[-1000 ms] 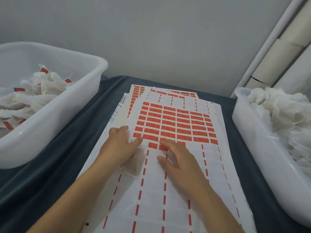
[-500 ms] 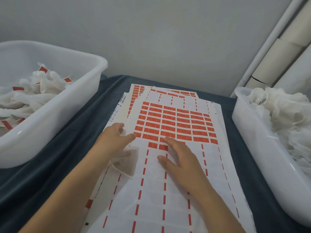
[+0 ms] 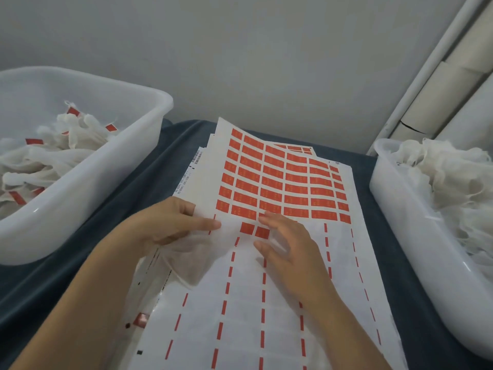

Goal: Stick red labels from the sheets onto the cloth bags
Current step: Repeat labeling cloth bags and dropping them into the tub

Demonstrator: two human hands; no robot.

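Lifted since half a second ago: the far left part of the top label sheet point(image 3: 280, 188) now curls up off the stack, where before it lay flat. Left hand point(image 3: 170, 225) has shifted to that sheet's left edge; thumb on top, fingers beneath, grip closed on the paper, with a gauzy cloth bag point(image 3: 189, 260) bunched under the palm as before. Right hand point(image 3: 288, 249) stays where it was, fingers spread and fairly straight, pressing flat on the sheet just below the last red labels point(image 3: 254, 231); it holds nothing.

Sheet detail: upper half carries full rows of red labels, lower half is stripped backing with only red dashes left. More sheets point(image 3: 192, 166) lie fanned beneath, their printed margins showing at left.

Surface: tabletop covered in dark blue cloth point(image 3: 128, 198), pushed against a plain grey wall point(image 3: 253, 62). White tub at left point(image 3: 88, 193) holds cloth bags already bearing red labels point(image 3: 48, 156). White tub at right point(image 3: 416, 249) holds a heap of plain bags point(image 3: 453, 177). Pale rolls point(image 3: 458, 84) lean in the right corner behind a white pole.

Hard to make out: print on the labels is too small to read. Both tubs are cut off by the frame edges. A small red scrap point(image 3: 140, 319) by the left forearm is blurred. Bag outline under the left hand is indistinct against the paper.
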